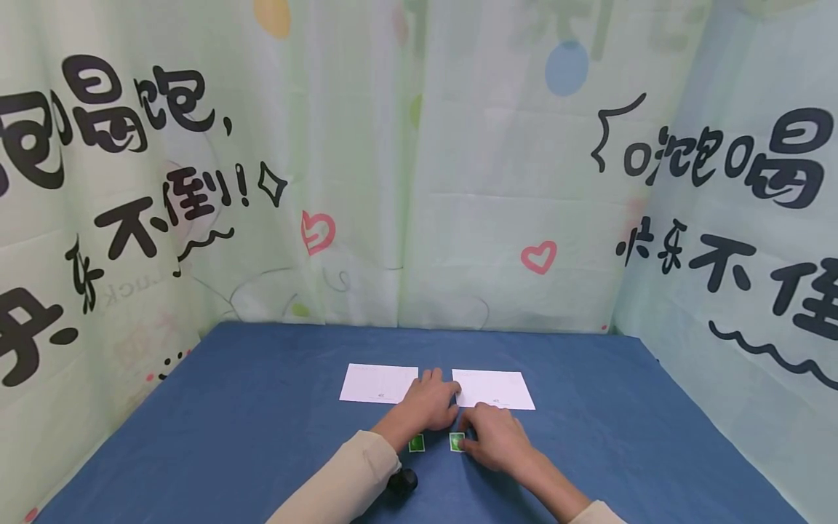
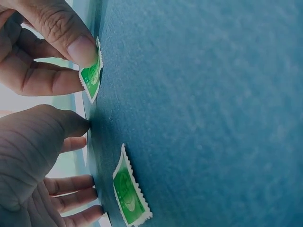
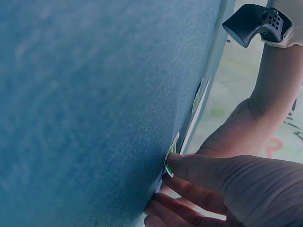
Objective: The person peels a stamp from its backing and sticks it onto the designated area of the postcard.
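Two small green postage stamps with white perforated edges lie on the blue cloth. My right hand [image 1: 494, 437] pinches the right stamp [image 2: 91, 78] by its edge, thumb on its printed face; the stamp stands slightly bent in the left wrist view. The left stamp [image 2: 128, 196] lies by itself near my left wrist. My left hand [image 1: 428, 400] reaches across the gap between two white paper cards, its fingers loosely spread and resting at the cloth. Its thumb side is close to the right card [image 1: 494, 388], while its back overlaps a corner of the left card [image 1: 376, 383].
A blue cloth [image 1: 262, 407] covers the table. Printed pale curtains [image 1: 471, 182] stand along the back and both sides. A black wrist device [image 1: 402, 482] sits at my left sleeve, just above the table.
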`<state>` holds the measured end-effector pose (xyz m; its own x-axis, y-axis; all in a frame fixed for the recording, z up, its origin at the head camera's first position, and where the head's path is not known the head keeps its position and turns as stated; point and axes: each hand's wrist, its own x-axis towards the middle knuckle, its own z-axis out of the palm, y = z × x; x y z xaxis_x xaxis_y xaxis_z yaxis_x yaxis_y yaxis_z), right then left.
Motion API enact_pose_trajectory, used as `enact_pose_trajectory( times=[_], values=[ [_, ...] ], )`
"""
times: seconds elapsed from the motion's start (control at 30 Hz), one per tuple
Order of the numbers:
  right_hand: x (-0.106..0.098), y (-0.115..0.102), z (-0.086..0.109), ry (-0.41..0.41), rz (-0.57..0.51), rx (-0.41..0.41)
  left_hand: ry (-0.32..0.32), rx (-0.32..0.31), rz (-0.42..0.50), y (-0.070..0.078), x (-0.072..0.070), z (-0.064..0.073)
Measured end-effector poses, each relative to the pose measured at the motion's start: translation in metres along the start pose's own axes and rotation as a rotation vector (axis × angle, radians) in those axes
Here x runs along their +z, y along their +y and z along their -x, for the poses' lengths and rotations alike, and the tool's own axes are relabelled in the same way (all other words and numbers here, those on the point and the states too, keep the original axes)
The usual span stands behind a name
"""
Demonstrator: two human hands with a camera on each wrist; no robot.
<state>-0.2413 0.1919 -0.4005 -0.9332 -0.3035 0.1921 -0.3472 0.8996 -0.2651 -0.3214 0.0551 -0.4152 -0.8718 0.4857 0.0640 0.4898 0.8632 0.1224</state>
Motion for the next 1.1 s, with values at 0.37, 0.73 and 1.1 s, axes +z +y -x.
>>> enact_pose_trajectory(
  times=[0.37,0.73,1.1],
  values=[
    [0.0011,0.0001,-0.0042,-0.026,0.02,0.009,-0.003,-0.002,0.015,0.001,-0.0037,0.0019],
    [0.0019,0.0024,-0.0052,0.009,0.052,-0.031,-0.006,0.0,0.014,0.001,-0.0041,0.0029],
    [0.0032,0.005,-0.0052,0.054,0.036,-0.051,-0.003,0.021,0.047,-0.0022,-0.0036,0.0063]
  ],
)
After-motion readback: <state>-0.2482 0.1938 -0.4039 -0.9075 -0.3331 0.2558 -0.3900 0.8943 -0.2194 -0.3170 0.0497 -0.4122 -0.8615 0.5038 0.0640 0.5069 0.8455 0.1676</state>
